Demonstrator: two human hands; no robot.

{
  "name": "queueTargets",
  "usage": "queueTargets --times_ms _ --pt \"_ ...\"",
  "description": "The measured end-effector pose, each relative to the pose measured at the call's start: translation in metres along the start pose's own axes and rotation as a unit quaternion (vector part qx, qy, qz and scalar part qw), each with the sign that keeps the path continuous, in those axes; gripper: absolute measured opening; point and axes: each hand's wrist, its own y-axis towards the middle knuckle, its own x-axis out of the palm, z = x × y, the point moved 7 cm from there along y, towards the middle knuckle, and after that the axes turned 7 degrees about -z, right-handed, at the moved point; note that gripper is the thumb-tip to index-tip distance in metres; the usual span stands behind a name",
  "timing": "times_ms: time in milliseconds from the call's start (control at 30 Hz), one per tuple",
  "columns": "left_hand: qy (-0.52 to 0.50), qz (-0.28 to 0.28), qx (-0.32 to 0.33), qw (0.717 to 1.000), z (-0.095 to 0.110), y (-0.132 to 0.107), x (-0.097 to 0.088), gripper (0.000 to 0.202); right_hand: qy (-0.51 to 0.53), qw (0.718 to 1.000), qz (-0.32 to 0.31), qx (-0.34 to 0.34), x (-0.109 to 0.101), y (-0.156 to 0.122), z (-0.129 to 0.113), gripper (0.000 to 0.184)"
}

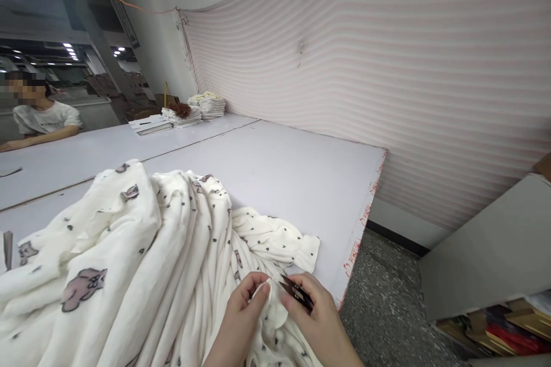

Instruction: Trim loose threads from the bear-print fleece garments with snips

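A large white plush garment (172,252) with brown bear prints and small dark marks lies bunched over the table and spills toward me. My left hand (245,309) pinches an edge of its fabric between thumb and fingers. Close beside it, my right hand (314,309) is closed around small dark thread snips (297,293), whose blades point up and left toward the pinched fabric. Whether the right thumb also presses on the cloth is hard to see. One narrow part, perhaps a sleeve (279,238), stretches out flat beyond my hands.
The pale table (301,160) ends at a taped right edge. At its far side stand folded white stacks (206,106). A person in a white shirt (47,119) sits at the left. Striped cloth (365,51) covers the wall. A grey shelf (491,246) stands at the right above speckled floor.
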Motion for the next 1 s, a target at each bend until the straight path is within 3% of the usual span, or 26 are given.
queueTargets --times_ms 67,333,467,533,600,667,700,767,833,1000 --pt "-0.029 -0.006 -0.002 1.000 -0.001 -0.001 0.003 0.028 -0.014 1.000 -0.006 0.010 -0.002 -0.002 0.001 0.017" --pt "0.010 -0.018 0.019 1.000 0.003 -0.001 0.007 0.028 -0.013 1.000 -0.005 0.009 0.008 0.003 -0.001 0.020" --pt "0.105 -0.005 0.038 0.994 0.000 0.000 0.006 0.027 0.016 0.999 -0.018 0.030 0.006 0.005 0.013 0.028" --pt "0.225 0.019 0.103 0.969 0.005 -0.003 0.009 0.025 0.004 0.999 -0.003 0.038 -0.005 0.011 0.025 0.024" --pt "0.354 0.037 0.216 0.909 0.015 -0.010 0.020 0.024 -0.020 0.999 0.029 0.039 -0.023 0.020 0.039 0.022" --pt "0.414 0.035 0.300 0.859 0.022 -0.017 0.032 0.025 -0.031 0.998 0.047 0.041 -0.038 0.031 0.052 0.028" --pt "0.416 0.030 0.301 0.858 0.023 -0.017 0.033 0.026 -0.029 0.998 0.048 0.041 -0.044 0.037 0.058 0.024" --pt "0.393 0.022 0.252 0.884 0.021 -0.012 0.026 0.025 -0.007 0.998 0.043 0.043 -0.053 0.048 0.066 0.009" --pt "0.381 0.015 0.193 0.904 0.019 -0.007 0.017 0.025 0.034 0.997 0.029 0.055 -0.057 0.056 0.069 0.019" --pt "0.411 -0.017 0.121 0.903 0.020 0.004 0.017 0.025 0.171 0.978 -0.046 0.110 -0.037 0.050 0.058 0.042"
